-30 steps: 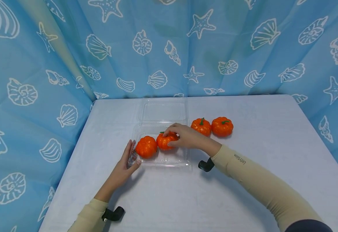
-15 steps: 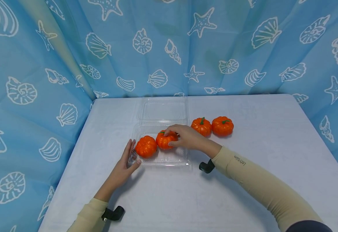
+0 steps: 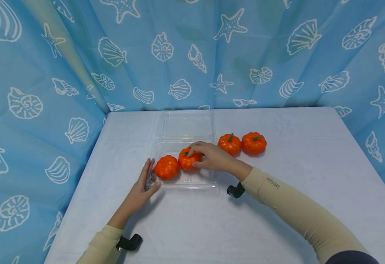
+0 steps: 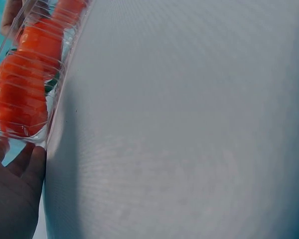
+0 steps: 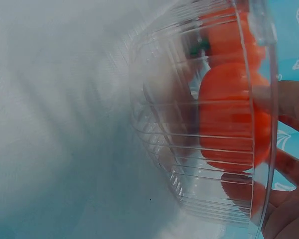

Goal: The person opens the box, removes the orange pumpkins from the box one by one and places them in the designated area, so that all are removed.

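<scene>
A clear plastic clamshell box (image 3: 195,181) stands on the table with its lid laid back. Inside, on the left, rests an orange toy pumpkin (image 3: 167,167). Right beside it, my right hand (image 3: 213,157) grips a second toy pumpkin (image 3: 190,160) with a green stem, thumb in front and fingers over the top. In the right wrist view, those fingers (image 5: 291,169) show behind the clear wall around the pumpkin (image 5: 229,129). My left hand (image 3: 139,196) touches the box's left end with fairly straight fingers and a spread thumb. The left wrist view shows its fingertips (image 4: 37,154) at the end wall.
Two more toy pumpkins, one (image 3: 229,144) partly behind my right wrist and one (image 3: 253,143) farther right, sit side by side on the white tablecloth (image 3: 195,227). The open lid (image 3: 187,124) reaches toward the table's back edge. A blue shell-patterned curtain (image 3: 179,55) hangs behind.
The pumpkin in my right hand has tipped slightly, so its green stem shows more. Both hands stay almost where they were, and the box has not moved.
</scene>
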### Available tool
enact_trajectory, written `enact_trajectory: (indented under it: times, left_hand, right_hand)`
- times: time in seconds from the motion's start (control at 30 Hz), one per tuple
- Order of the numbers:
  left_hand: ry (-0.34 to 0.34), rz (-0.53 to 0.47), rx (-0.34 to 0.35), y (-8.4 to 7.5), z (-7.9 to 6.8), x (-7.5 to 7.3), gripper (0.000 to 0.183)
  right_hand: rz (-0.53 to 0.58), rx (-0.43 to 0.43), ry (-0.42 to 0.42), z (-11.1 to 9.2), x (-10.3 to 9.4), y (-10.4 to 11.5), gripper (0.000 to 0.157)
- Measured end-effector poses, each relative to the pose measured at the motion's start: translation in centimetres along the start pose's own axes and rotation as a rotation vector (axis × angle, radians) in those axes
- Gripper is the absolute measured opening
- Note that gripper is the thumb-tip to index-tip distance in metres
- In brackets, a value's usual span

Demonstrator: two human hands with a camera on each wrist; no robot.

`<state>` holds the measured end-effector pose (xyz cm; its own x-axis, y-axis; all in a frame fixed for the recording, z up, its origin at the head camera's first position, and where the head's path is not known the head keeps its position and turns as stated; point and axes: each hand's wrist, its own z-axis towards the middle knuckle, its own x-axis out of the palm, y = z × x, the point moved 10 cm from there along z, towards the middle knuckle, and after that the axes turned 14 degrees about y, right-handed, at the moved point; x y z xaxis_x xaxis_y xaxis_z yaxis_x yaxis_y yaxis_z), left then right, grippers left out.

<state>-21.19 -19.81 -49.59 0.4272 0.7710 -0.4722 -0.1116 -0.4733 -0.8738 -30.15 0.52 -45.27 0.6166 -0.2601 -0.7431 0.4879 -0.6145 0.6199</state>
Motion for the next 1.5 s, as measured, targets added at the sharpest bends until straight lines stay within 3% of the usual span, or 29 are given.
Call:
enact_trajectory:
  times: [0.27,1.1,1.5]
  left_hand:
    - [0.000,-0.005,0.004,-0.1,0.1,0.0,0.091]
    - [0.000,-0.024,0.003,0.3,0.0,0.1,0.091]
    - [-0.003,-0.006,-0.003,0.4,0.1,0.0,0.091]
  right_hand:
    - [-0.013,0.008,-0.003,0.0,0.1,0.0,0.020]
    - [0.024,-0.096,-0.054,-1.0,0.2,0.2,0.025]
    - [0.069,-0.089,-0.129,-2.8,-1.4,-0.4,0.025]
